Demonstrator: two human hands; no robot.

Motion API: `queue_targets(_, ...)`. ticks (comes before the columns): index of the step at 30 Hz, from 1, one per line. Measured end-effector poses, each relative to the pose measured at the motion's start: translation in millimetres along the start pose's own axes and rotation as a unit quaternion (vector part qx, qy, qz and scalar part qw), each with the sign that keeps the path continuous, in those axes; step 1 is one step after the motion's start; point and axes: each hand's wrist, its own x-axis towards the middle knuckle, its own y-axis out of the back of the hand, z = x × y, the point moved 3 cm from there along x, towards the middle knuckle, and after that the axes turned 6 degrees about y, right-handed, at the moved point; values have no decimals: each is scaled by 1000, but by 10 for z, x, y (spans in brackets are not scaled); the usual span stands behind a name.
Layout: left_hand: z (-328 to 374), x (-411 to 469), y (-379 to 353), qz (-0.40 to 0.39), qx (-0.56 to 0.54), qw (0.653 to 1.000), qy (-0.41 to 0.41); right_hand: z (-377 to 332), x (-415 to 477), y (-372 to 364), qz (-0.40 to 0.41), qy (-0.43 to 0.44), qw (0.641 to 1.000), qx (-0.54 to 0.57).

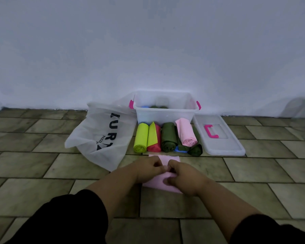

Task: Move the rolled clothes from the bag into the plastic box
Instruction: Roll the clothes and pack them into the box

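A: Logging hands. Left hand [148, 169] curled, pinching the near fold of the pink cloth [167, 159]. Right hand [181, 177] curled likewise on the same fold, close beside the left. Cloth flat on the floor [42, 166], just in front of the row of rolls.

B: Location of the task items?

A: Mostly outside the box. Yellow roll [140, 138], red roll [155, 140] and dark green roll [168, 138] side by side on the floor, far ends at the front wall of the plastic box [165, 116]. Pink roll [186, 133] perched slantwise on the green ones. Inside the box, only blue and dark green shapes visible. Bag [102, 131] slumped at left, inside hidden.

B: Risks?

A: Likely an uneven roll, from a looser pinch on one side: a cone shape, then unwinding on the lift. Also possible: nudging the perched pink roll off its stack while reaching over the row. Lid [218, 138] off, lying right of the box, so no obstruction there.
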Motion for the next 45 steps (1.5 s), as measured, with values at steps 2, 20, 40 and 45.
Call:
queue_targets(2, -42, -22, 10, 34, 32, 998, -41, 52, 16, -22, 18, -15, 1000, 6)
queue_targets(20, -59, 24, -305, 171, -417, 852, 265, -44, 42, 21, 123, -60, 988, -74)
queue_targets(40, 415, 259, 507, 218, -431, 875, 26, -74, 338, 547, 56, -82, 900, 424)
queue_targets(45, 432, 849, 1361, 304, -181, 934, 39, -10, 942, 1390, 182, -39, 931, 313)
